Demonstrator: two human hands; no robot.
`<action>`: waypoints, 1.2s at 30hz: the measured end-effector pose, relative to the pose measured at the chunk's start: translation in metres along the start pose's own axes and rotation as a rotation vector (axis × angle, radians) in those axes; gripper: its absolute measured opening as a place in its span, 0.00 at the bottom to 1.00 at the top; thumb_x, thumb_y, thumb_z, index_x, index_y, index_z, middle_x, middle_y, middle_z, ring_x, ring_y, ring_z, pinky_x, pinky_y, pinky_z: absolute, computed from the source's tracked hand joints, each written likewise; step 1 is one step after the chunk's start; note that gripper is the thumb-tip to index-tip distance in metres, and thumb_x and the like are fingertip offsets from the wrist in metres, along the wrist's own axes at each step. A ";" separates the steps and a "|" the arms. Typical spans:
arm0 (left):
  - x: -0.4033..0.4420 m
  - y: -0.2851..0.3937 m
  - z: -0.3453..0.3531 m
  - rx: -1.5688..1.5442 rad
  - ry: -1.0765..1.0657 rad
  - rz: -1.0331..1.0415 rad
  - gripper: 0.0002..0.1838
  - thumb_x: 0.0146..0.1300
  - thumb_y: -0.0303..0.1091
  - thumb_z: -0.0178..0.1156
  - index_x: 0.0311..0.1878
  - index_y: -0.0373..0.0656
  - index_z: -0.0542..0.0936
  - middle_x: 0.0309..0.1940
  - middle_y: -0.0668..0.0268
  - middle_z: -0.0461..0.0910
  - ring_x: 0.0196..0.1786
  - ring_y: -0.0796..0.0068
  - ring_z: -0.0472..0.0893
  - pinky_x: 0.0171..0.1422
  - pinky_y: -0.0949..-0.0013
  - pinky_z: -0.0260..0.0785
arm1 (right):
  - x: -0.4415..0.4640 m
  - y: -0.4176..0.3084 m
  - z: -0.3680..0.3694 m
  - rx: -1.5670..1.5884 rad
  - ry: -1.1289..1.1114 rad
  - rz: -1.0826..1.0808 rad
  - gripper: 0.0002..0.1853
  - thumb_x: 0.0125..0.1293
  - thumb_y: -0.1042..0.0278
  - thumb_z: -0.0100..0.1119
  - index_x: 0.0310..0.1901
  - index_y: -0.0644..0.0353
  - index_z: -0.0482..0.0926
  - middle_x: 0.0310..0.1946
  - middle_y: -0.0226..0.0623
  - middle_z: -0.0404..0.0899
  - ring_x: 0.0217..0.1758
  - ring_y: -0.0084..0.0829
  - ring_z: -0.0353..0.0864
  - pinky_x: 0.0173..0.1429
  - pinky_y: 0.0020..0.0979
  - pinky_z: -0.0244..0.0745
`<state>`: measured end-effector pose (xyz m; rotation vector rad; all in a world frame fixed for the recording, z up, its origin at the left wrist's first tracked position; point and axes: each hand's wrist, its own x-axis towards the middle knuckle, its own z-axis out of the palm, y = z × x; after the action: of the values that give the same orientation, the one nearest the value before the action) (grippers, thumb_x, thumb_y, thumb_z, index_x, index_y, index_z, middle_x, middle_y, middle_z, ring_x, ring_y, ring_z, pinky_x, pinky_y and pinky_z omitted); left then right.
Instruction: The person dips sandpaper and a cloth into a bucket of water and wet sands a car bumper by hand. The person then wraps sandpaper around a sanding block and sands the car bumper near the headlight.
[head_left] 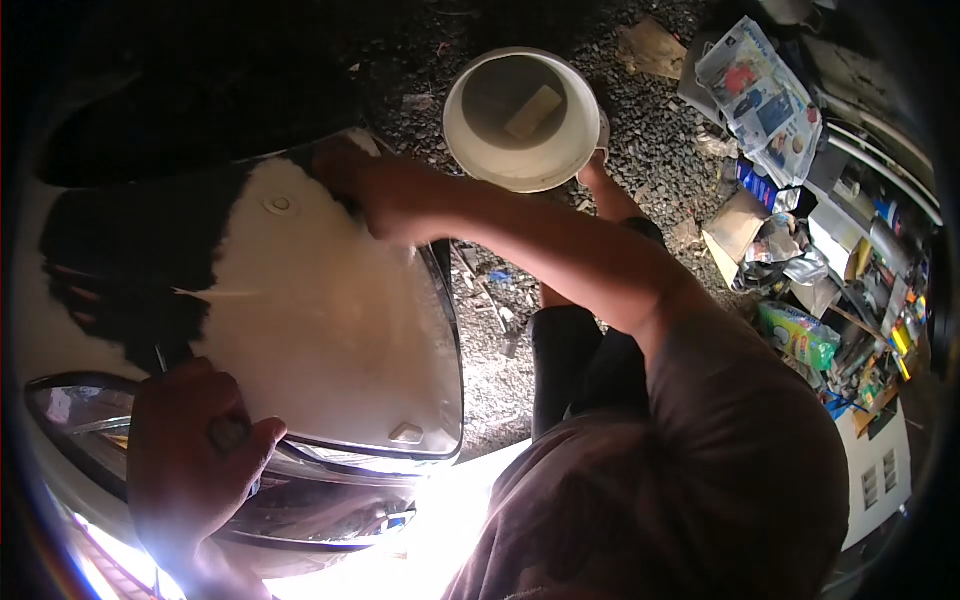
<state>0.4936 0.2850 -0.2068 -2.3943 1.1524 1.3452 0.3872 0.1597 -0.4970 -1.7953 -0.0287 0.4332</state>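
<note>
A car body panel (330,320) fills the left side, whitish and dull over a broad patch, with glossy black paint to its left. My right hand (370,190) presses against the panel near its upper edge, fingers curled. Shadow hides what is under those fingers; a dark bit shows at the palm side. Lower down, my left hand (200,440) is beside the headlight (310,510), its back towards me and the thumb out to the side. Its other fingers are mostly hidden. A white bucket (455,125) holds greyish water with a pale rectangular block (535,112) in it.
Gravel (640,110) covers the ground around the bucket. A folded newspaper (765,100) lies at upper right, above a heap of packaging, a green plastic bag (800,333) and mixed clutter. My legs (590,365) are between the panel and this heap. Bright light glares at the bottom.
</note>
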 end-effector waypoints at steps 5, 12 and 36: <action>0.000 0.005 0.001 -0.117 -0.108 -0.084 0.17 0.42 0.29 0.79 0.23 0.40 0.76 0.22 0.57 0.75 0.25 0.54 0.77 0.33 0.56 0.66 | 0.008 -0.012 -0.014 -0.044 -0.047 0.036 0.44 0.62 0.80 0.61 0.82 0.57 0.58 0.80 0.52 0.61 0.73 0.52 0.77 0.73 0.46 0.77; 0.000 0.005 0.002 -0.101 -0.064 -0.121 0.16 0.42 0.28 0.79 0.24 0.40 0.77 0.23 0.58 0.75 0.27 0.56 0.78 0.35 0.57 0.68 | -0.008 -0.006 0.008 -0.072 0.005 -0.017 0.45 0.62 0.76 0.64 0.82 0.57 0.58 0.79 0.52 0.63 0.73 0.52 0.76 0.74 0.45 0.75; -0.003 -0.004 0.005 -0.136 -0.006 -0.091 0.15 0.43 0.29 0.79 0.24 0.40 0.77 0.23 0.57 0.74 0.28 0.54 0.78 0.37 0.56 0.68 | 0.020 -0.018 -0.007 0.022 -0.063 -0.073 0.47 0.61 0.80 0.63 0.83 0.55 0.56 0.81 0.53 0.60 0.77 0.52 0.72 0.77 0.45 0.72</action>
<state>0.4921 0.2914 -0.2086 -2.5003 0.9672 1.4438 0.4113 0.1627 -0.4841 -1.7529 -0.1331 0.4359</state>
